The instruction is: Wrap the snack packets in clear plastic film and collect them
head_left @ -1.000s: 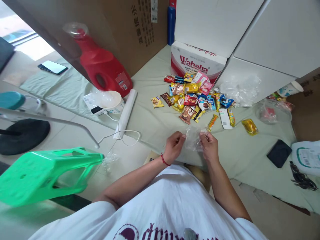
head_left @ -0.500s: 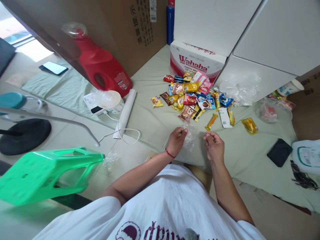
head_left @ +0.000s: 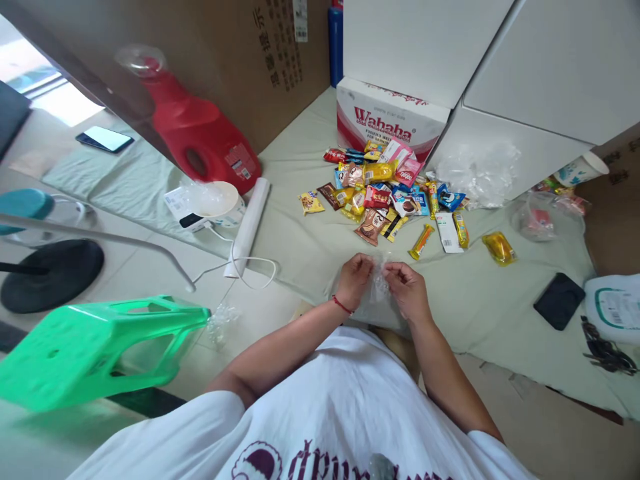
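Observation:
A clear plastic bag (head_left: 381, 288) hangs between my two hands at the near edge of the cloth. My left hand (head_left: 356, 277), with a red cord bracelet at the wrist, pinches the bag's left side. On its right side, the fingers of my right hand (head_left: 404, 283) are closed on the bag too. Just beyond lies a heap of wrapped snacks (head_left: 377, 197) in many colours. A thin orange-yellow snack bar (head_left: 421, 242) lies apart, nearest my right hand. What the bag contains, if anything, I cannot make out.
Behind the snacks stands a Wahaba carton (head_left: 387, 120), with crumpled clear bags (head_left: 477, 175) to its right. A red jug (head_left: 200, 133), a paper cup (head_left: 227, 203), a white roll (head_left: 249, 227) with a cable and a green stool (head_left: 100, 347) are leftward. A black pouch (head_left: 559, 301) lies right.
My right hand has moved left to meet the bag and now pinches it. My left hand keeps its hold. The view has shifted slightly.

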`<state>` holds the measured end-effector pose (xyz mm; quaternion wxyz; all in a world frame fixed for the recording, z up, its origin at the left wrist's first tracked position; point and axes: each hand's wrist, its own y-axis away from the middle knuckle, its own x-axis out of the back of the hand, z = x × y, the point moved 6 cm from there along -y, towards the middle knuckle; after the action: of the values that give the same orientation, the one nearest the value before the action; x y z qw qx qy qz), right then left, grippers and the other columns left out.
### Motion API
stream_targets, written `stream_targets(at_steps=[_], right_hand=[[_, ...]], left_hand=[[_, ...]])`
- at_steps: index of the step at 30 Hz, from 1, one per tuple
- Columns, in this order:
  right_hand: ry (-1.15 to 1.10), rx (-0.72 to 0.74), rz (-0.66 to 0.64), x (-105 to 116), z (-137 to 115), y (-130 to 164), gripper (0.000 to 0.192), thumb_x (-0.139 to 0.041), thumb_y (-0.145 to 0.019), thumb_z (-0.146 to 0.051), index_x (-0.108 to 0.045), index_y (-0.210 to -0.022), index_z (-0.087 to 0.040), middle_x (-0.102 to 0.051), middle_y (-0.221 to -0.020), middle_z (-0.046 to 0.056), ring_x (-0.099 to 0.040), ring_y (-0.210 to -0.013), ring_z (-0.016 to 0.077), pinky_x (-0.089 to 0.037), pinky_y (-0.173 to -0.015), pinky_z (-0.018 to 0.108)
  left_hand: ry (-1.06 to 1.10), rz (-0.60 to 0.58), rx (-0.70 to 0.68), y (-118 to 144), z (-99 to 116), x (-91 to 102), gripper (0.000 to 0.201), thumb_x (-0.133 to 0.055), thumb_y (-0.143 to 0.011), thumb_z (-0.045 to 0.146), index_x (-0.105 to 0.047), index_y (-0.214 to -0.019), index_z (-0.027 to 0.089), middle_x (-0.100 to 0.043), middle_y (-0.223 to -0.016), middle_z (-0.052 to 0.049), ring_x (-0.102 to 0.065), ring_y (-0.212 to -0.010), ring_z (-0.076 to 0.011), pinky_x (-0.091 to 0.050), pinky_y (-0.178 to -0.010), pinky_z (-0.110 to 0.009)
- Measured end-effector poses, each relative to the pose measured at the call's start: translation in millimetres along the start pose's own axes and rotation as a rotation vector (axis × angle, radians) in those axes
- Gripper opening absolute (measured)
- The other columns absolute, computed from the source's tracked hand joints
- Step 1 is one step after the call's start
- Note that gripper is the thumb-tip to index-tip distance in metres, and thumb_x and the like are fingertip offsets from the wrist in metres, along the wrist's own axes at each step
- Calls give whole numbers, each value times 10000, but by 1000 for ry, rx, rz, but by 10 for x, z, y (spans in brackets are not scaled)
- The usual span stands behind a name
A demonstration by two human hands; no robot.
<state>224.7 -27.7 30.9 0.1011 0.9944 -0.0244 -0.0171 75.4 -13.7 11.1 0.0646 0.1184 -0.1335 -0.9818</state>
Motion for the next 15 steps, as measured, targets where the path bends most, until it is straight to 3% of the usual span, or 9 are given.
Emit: stream_targets(at_steps=[3, 5, 8, 10, 13, 15], right_hand=[[-19, 0, 83, 37, 1, 18, 305, -817, -735, -470, -724, -893, -226, -547, -625, -51, -362, -514, 91, -293, -480, 234], [-10, 3, 76, 12, -3, 22, 304, -823, -734, -465, -723, -887, -222, -549, -623, -50, -373, -518, 89, -304, -481, 230], [-2, 22, 52, 3, -23, 16, 302, -815, -754, -447, -735, -943, -225, -577, -664, -39, -393, -531, 92, -326, -492, 232], [-23, 36, 100, 100, -48, 12, 300, -808, -764, -430, -734, -977, -232, -574, -677, -36, -388, -532, 94, -313, -488, 233], [-56, 52, 191, 321, -90, 27, 288, -805, -774, -431, -726, -978, -243, -544, -660, -42, -361, -524, 98, -282, -477, 236], [-29, 62, 171, 381, -115, 46, 294, -792, -798, -462, -730, -991, -249, -573, -686, -31, -389, -545, 108, -305, -493, 241]], left_hand=[[23, -28, 12, 48, 1, -4, 371, -506, -940, 519, -629, -807, 194, -664, -855, -47, -594, -779, -162, -459, -641, -261], [-27, -88, -41, 101, 41, -45, 360, -552, -927, 538, -649, -852, 199, -676, -905, -48, -602, -832, -172, -480, -687, -269], [-70, -41, -129, 115, 107, -17, 290, -678, -851, 493, -620, -828, 209, -610, -810, 5, -529, -769, -140, -454, -706, -251], [-3, 16, -107, 66, 99, 52, 301, -680, -838, 496, -590, -806, 211, -555, -756, 26, -475, -709, -119, -428, -672, -239], [77, 5, -31, -22, 39, 122, 316, -720, -796, 497, -597, -798, 205, -549, -738, 35, -458, -679, -106, -413, -646, -233], [95, 4, -9, -51, -1, 145, 323, -769, -754, 482, -624, -782, 195, -566, -723, 38, -452, -661, -98, -403, -638, -234]])
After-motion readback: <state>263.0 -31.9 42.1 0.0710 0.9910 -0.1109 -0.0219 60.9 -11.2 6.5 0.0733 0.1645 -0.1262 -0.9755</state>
